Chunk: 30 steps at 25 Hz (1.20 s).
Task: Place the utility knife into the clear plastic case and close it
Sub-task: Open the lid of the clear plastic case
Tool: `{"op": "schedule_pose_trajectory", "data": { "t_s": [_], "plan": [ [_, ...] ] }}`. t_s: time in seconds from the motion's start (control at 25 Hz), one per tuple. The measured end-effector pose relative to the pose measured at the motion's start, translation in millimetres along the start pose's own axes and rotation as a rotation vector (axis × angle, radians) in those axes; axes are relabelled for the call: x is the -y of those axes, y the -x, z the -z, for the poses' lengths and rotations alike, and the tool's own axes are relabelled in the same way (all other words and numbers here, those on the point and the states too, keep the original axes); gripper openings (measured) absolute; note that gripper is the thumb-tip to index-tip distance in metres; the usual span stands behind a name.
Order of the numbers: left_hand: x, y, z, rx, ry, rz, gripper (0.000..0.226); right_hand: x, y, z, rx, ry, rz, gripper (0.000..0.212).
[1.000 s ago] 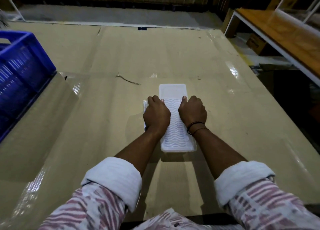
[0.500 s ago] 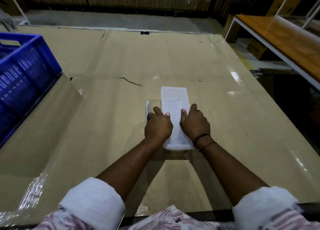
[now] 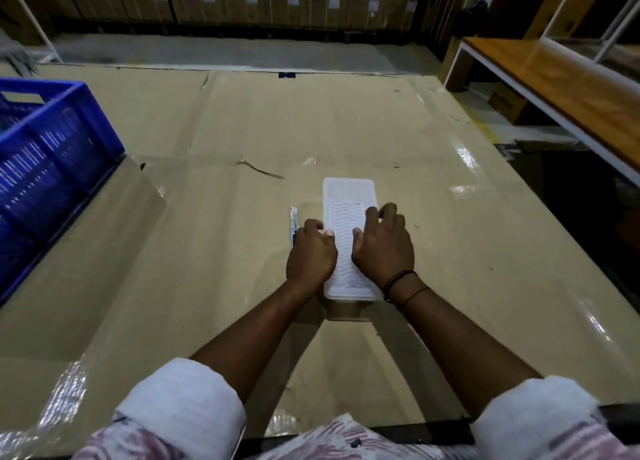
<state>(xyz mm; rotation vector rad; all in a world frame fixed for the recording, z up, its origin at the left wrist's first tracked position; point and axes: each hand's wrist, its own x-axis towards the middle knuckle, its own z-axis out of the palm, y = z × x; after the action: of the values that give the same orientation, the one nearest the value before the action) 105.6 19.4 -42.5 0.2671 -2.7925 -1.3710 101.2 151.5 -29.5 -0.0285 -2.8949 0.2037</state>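
A long clear plastic case with a wavy-ribbed lid (image 3: 348, 196) lies flat on the tan cardboard-covered table (image 3: 207, 217), its lid down. The left hand (image 3: 311, 256) is curled at the case's left edge, thumb tip on the lid. The right hand (image 3: 383, 243) rests on the lid's right side, fingers loosely bent, thumb on the ribs. A slim utility knife with a pale and blue body (image 3: 294, 224) lies outside, just left of the case, near end under the left knuckles; whether they grip it, cannot tell. A blue plastic crate (image 3: 45, 154) stands far left.
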Motion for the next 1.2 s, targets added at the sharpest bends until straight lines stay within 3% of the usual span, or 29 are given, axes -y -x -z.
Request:
{"op": "schedule_pose_trajectory", "data": {
  "t_s": [0.12, 0.28, 0.36, 0.64, 0.8, 0.92, 1.08, 1.2],
  "plan": [
    [0.1, -4.8, 10.6, 0.082, 0.127, 0.090, 0.036, 11.4, 11.4, 12.8, 0.127, 0.071, 0.104, 0.060],
    [3.0, -11.9, 19.4, 0.199, 0.392, 0.268, 0.044, 29.7, 25.9, 26.3, 0.478, 0.046, 0.069, 0.112],
    [4.5, -12.5, 21.9, 0.227, 0.442, 0.275, 0.044, 35.9, 31.6, 28.3, 0.514, 0.100, 0.091, 0.122],
    [1.9, -8.9, 19.9, 0.188, 0.289, 0.200, 0.036, 32.9, 25.6, 38.3, 0.520, -0.002, 0.076, 0.104],
    [0.1, -6.2, 18.1, 0.167, 0.251, 0.152, 0.040, 26.8, 24.4, 50.7, 0.497, -0.266, 0.040, 0.089],
    [2.1, -2.0, 20.4, 0.174, 0.220, 0.080, 0.035, 9.3, 22.2, 64.0, 0.395, -0.677, -0.126, 0.093],
    [5.6, -1.7, 19.7, 0.136, 0.082, -0.005, 0.027, -31.8, 10.8, 68.6, 0.183, -0.907, -0.352, 0.052],
    [5.4, -0.5, 18.2, 0.108, 0.072, -0.002, 0.027, -55.3, 7.5, 59.9, 0.097, -1.037, -0.509, 0.039]
  ]
}}
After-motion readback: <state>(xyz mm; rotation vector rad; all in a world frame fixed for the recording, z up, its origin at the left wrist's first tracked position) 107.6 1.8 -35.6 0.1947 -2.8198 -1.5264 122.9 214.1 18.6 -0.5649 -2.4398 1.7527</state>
